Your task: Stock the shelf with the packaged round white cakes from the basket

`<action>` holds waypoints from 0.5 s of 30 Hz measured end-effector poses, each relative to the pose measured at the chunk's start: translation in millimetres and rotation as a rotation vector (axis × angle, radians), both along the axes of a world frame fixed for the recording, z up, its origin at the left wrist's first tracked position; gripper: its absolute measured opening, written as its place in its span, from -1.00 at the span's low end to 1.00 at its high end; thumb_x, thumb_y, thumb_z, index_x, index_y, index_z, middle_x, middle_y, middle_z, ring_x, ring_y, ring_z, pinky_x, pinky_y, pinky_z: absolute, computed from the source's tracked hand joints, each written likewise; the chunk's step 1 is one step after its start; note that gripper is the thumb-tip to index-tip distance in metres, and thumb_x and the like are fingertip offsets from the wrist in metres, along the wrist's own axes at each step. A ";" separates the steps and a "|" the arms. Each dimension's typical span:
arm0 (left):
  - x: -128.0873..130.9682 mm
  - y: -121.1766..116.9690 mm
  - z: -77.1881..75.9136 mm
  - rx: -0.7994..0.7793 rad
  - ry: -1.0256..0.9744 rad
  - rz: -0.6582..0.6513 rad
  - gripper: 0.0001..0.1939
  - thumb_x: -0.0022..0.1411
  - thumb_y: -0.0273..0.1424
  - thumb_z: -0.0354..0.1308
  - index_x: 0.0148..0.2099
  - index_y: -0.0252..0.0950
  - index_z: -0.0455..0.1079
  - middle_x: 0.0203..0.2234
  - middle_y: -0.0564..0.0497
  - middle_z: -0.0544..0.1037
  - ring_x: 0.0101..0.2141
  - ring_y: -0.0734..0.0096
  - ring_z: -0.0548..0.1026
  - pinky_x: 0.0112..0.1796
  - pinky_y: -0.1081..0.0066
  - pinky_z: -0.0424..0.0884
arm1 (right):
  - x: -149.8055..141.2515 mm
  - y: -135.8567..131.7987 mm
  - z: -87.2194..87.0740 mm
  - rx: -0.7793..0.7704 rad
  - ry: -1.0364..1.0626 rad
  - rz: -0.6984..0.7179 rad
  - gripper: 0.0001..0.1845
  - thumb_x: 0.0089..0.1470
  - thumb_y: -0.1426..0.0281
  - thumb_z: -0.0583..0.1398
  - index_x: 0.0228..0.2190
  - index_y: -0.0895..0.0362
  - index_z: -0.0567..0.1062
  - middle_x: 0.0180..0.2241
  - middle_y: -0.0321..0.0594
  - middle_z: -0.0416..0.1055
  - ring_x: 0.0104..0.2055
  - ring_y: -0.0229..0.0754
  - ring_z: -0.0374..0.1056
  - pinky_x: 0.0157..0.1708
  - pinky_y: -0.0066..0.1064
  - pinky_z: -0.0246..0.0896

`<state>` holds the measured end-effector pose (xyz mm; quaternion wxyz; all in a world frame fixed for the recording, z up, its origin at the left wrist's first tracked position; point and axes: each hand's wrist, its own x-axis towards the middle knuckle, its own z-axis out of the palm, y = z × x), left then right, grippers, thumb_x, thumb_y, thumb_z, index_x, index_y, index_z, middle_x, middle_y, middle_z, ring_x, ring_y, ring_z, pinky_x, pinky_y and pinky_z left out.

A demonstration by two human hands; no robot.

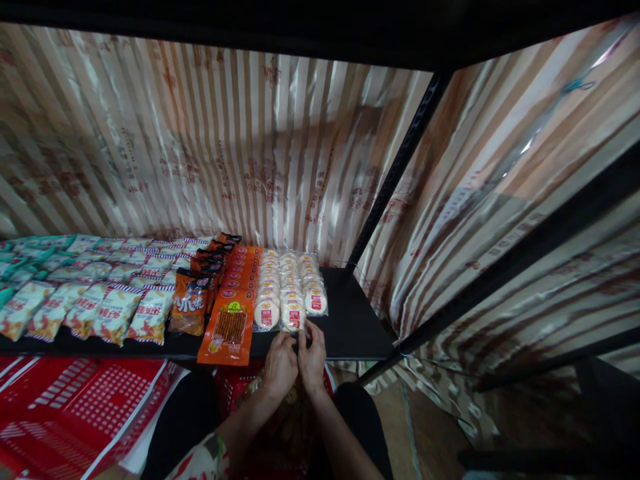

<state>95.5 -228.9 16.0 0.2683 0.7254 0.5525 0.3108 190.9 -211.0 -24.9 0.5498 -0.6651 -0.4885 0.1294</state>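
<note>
Three rows of clear packets with round white rice crackers and red labels lie at the right end of the goods on a black shelf. At the front of the middle row is a cracker packet. My left hand and my right hand meet at its near edge, fingers bent and closed together. Both hands seem to pinch that edge, though the fingertips are partly hidden. Beside them, on the right, sits another cracker packet. Left of the rows, an orange snack-stick packet hangs slightly over the shelf edge.
Orange-and-black bags and several rows of white snack bags fill the shelf's left side. Below stand a red basket and, between my knees, another red basket. A black post rises at the right, before striped curtains.
</note>
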 end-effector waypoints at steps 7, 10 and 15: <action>-5.9 -16.7 -11.7 -0.009 -0.001 -0.031 -0.70 0.06 -0.62 -0.16 -0.32 -0.28 0.37 -0.36 -0.03 0.42 -0.27 0.42 0.39 -0.19 0.45 0.32 | -10.6 -27.7 -0.8 0.013 0.064 0.064 -0.71 0.06 0.28 0.01 -0.30 0.14 0.45 -0.27 -0.10 0.43 -0.19 -0.16 0.35 -0.14 -0.29 0.25; -13.4 -24.2 -21.4 -0.025 0.003 -0.065 -0.69 0.07 -0.60 -0.18 -0.34 -0.25 0.37 -0.38 -0.02 0.43 -0.30 0.44 0.40 -0.22 0.47 0.32 | -16.4 -40.5 -6.5 -0.038 0.074 0.119 -0.71 0.08 0.28 0.01 -0.31 0.13 0.46 -0.30 -0.13 0.46 -0.23 -0.18 0.37 -0.20 -0.35 0.27; -32.6 -35.3 -49.1 -0.049 0.010 -0.113 -0.68 0.11 -0.53 -0.18 -0.27 -0.27 0.41 -0.35 -0.08 0.49 -0.28 0.38 0.44 -0.18 0.40 0.34 | -34.0 -59.2 -20.9 -0.083 -0.007 0.188 -0.71 0.07 0.31 0.00 -0.34 0.10 0.49 -0.35 -0.17 0.49 -0.27 -0.20 0.39 -0.22 -0.38 0.28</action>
